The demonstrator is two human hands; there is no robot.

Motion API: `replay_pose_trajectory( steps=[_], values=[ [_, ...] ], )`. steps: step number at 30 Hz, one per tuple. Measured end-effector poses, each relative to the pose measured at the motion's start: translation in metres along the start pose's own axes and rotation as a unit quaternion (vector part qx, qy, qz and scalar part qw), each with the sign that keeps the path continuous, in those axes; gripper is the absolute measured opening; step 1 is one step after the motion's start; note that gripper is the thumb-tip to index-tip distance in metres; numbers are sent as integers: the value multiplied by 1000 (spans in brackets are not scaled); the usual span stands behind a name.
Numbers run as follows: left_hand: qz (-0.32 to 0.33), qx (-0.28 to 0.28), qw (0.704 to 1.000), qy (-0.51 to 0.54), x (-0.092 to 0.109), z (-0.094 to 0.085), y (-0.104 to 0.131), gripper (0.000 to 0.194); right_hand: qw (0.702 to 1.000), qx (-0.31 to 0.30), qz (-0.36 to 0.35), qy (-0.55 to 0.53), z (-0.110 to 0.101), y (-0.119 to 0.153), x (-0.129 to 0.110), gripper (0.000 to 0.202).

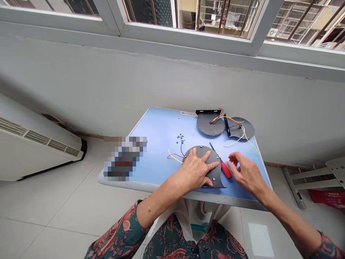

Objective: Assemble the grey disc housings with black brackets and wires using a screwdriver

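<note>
Presses the left grip (196, 169) flat on the near grey plate (217, 172), with fingers spread and released, not clenched around it. Keeps the grey plate so directly under the palm and fingers, lying flat on the blue counter (156, 136). Holds the right grip (246, 176) just to the right of the plate, with fingers loosely bent; cannot tell whether pinching something small or not. Between this grip and the plate, see the red-handled screwdriver (226, 170), lying just beside the fingertips, with shaft pointing away to the window side.

Find the straight side of the plate close to the front edge of the counter, and the round side toward the wall (107, 79). See bolts (201, 146) around the rim, and from the left side coming out a yellow wire (175, 158), a red wire (172, 155) and a black wire (181, 147). Beyond the black wire, notice the small screws (180, 138) in a loose group. Find wide blue surface to the left, up to a pixelated patch (125, 158), too blurred to tell. At the far right, see two more grey plates (206, 125) with wires, close to the counter's far and right edges
</note>
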State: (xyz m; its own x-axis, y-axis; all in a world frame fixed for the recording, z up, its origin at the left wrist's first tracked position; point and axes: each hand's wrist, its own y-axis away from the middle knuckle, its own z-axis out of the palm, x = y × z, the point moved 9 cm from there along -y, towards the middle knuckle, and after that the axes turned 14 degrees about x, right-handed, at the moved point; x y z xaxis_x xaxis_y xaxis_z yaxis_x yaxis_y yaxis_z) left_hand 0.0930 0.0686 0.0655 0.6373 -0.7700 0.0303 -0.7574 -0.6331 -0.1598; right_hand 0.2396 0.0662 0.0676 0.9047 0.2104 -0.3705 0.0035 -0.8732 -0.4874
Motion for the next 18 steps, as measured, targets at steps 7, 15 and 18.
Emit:
replay_pose_trajectory(
  steps=[7,15,18],
  values=[
    [7,3,1000,-14,1,1,0,74,985,15,-121,124,19,36,-19,17],
    [4,-13,1000,-13,1,0,0,75,949,97,184,-238,-40,-11,33,24],
    [3,5,1000,-2,0,-1,0,73,877,147,225,-399,-56,-37,27,25]
  ],
)
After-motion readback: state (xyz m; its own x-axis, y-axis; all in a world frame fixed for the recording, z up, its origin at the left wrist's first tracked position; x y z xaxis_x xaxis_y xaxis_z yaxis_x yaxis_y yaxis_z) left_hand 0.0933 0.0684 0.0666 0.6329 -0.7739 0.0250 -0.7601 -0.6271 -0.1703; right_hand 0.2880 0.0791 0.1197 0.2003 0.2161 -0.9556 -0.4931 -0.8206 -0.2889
